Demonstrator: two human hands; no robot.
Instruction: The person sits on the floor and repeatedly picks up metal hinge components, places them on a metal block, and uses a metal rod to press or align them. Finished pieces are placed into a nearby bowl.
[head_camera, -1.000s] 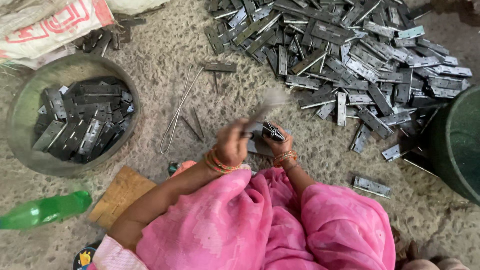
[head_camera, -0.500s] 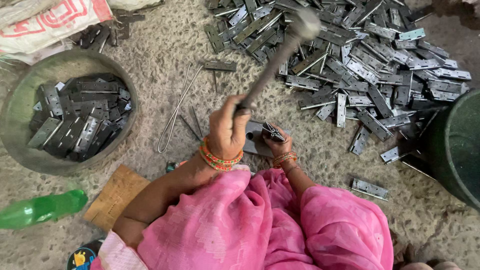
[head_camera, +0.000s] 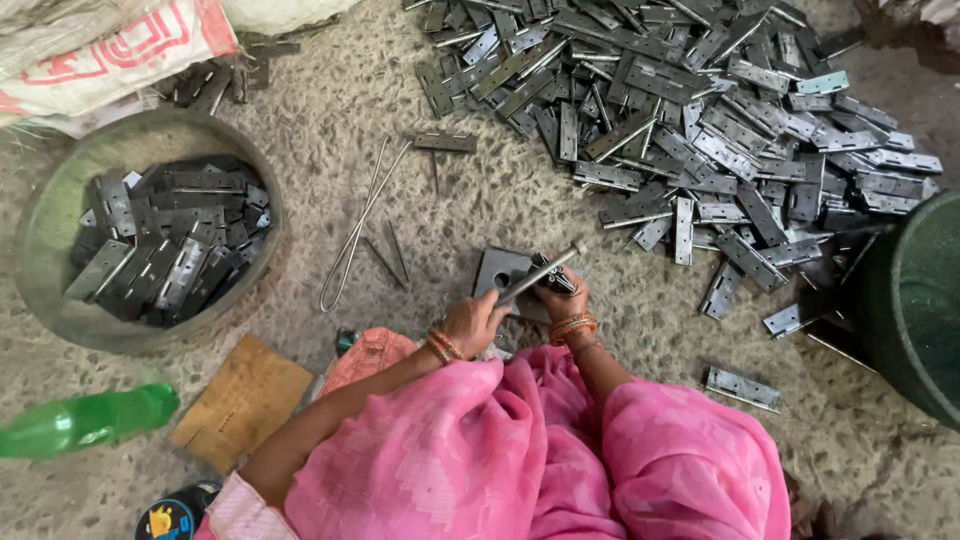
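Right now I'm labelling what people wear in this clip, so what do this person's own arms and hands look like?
Both forearms are bare. The left hand has orange and gold bangles at the wrist; the right hand wears a similar stack of orange and gold bangles. No gloves or rings show. Loose pink cloth drapes below the arms.

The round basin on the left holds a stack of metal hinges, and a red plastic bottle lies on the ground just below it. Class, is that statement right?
Not quite. In the head view the round basin does hold metal hinges, but the plastic bottle lying below it is green, not red.
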